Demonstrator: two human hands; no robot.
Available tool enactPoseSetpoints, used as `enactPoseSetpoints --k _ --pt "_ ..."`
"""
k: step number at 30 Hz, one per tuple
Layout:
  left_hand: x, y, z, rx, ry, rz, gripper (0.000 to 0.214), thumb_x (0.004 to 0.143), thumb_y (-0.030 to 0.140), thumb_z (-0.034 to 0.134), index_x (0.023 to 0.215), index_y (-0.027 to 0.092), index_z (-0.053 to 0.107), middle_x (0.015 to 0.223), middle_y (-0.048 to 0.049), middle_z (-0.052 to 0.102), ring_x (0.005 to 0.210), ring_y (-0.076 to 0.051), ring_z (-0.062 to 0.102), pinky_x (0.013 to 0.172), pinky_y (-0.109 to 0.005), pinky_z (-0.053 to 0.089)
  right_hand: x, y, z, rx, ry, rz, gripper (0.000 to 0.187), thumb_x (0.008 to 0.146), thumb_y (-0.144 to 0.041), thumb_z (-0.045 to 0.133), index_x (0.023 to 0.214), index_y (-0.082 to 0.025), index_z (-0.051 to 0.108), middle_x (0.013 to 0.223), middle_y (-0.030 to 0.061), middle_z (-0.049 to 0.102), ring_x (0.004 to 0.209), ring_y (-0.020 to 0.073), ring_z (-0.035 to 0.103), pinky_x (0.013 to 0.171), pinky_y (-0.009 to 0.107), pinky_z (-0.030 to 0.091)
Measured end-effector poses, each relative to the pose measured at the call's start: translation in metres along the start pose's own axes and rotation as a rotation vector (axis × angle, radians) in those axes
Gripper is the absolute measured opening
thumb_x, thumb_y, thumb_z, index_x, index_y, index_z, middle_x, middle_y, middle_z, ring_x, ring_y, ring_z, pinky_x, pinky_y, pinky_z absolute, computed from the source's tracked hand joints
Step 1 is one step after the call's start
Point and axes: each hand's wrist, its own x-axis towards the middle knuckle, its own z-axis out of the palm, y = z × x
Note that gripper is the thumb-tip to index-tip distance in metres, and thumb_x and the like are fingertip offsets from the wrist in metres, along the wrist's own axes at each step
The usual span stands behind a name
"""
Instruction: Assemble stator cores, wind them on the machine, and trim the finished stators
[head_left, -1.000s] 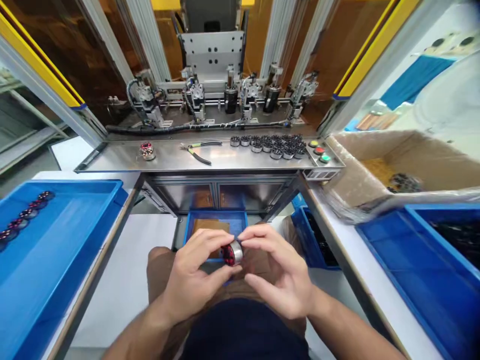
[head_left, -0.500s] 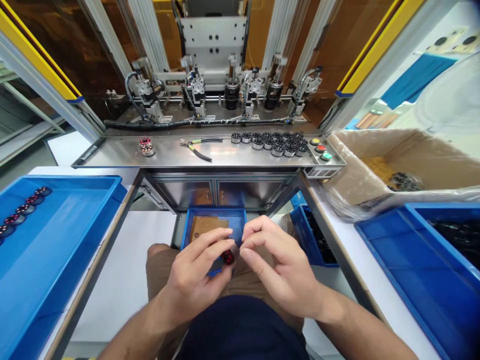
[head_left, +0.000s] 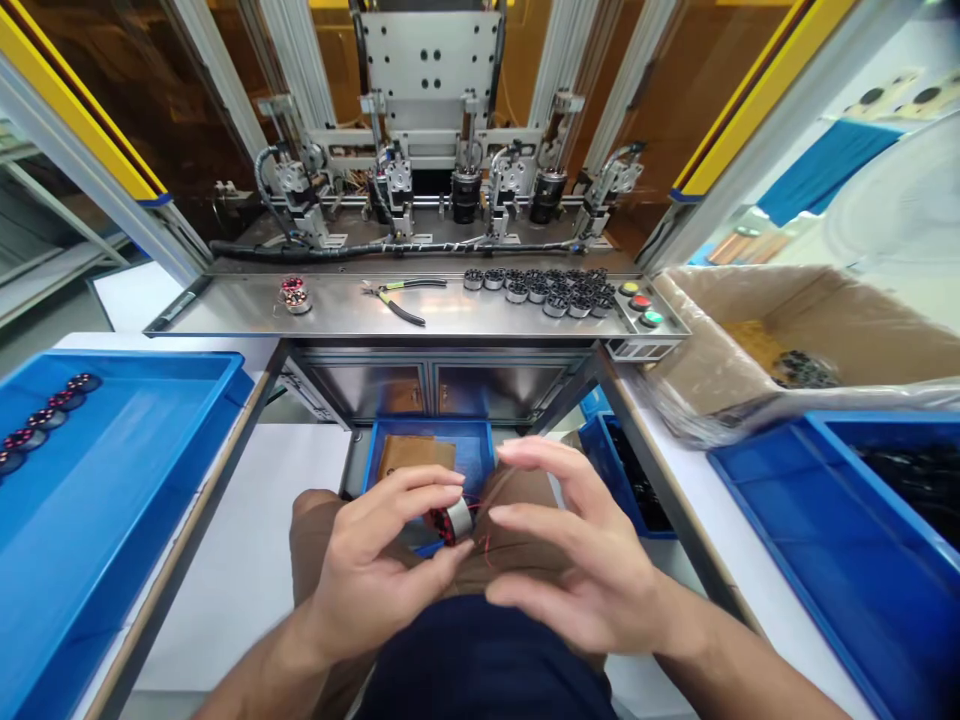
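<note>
Between the thumb and fingers of my left hand is a wound motor stator, a short cylinder with a silvery metal rim and dark red copper windings on the side facing left. Thin red wire ends stick out from its right side. Just right of them is my right hand, its fingers spread and curved, with nothing visible in it. Both hands are above my lap, in front of a blue bin with a piece of brown cardboard in it.
A steel ledge carries wound stators, cutting pliers, many black-topped stators and push buttons. Behind it stands a winding machine. Blue trays flank me, with a plastic-lined carton at right.
My right hand has opened from a pinch, its fingers now spread beside the stator. The stator has turned in my left hand, so its silvery rim and loose wires show more.
</note>
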Motion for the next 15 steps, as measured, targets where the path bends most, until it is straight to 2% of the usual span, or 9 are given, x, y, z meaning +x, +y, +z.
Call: enactPoseSetpoints --k 4,8,11,13,15 --pt "-0.001 0.0 0.002 -0.036 -0.01 -0.057 0.048 0.073 0.008 0.08 0.116 0.025 0.067 0.116 -0.0052 0.072 0.105 -0.016 0.069 0.096 -0.025 0.055 0.007 0.002 0.007 0.083 0.027 0.016 0.01 0.089 -0.014 0.067 0.098 -0.018 0.066 0.14 0.0135 0.047 0.132 0.0285 0.046 0.112 0.047 0.039" --pt "-0.002 -0.001 0.001 -0.168 0.01 -0.172 0.045 0.074 0.01 0.08 0.114 0.027 0.069 0.113 -0.0061 0.074 0.108 -0.02 0.069 0.094 -0.031 0.058 0.002 0.006 0.013 0.196 0.162 0.176 0.012 0.088 -0.009 0.065 0.091 -0.02 0.066 0.129 0.0097 0.056 0.124 0.0243 0.053 0.106 0.043 0.045" --pt "-0.009 0.002 -0.002 -0.292 0.028 -0.249 0.036 0.077 0.017 0.08 0.11 0.028 0.071 0.113 -0.0079 0.074 0.109 -0.025 0.07 0.085 -0.031 0.063 0.0 0.006 0.019 0.22 0.268 0.285 0.009 0.088 -0.011 0.067 0.088 -0.02 0.067 0.12 0.0089 0.061 0.115 0.0221 0.059 0.099 0.04 0.049" --pt "-0.013 0.004 0.0 -0.255 0.05 -0.255 0.03 0.079 0.021 0.078 0.107 0.028 0.073 0.11 -0.0074 0.075 0.104 -0.025 0.072 0.079 -0.03 0.065 0.001 0.0 0.024 0.219 0.324 0.289 0.005 0.088 -0.017 0.069 0.084 -0.019 0.067 0.112 0.0093 0.066 0.108 0.0209 0.063 0.095 0.037 0.052" --pt "-0.007 0.0 0.012 -0.171 0.068 -0.226 0.029 0.078 0.029 0.077 0.107 0.032 0.073 0.105 -0.0055 0.077 0.099 -0.027 0.073 0.077 -0.033 0.066 0.005 -0.004 0.029 0.16 0.35 0.248 0.013 0.088 -0.027 0.071 0.08 -0.018 0.067 0.105 0.0102 0.069 0.101 0.0188 0.067 0.091 0.033 0.055"
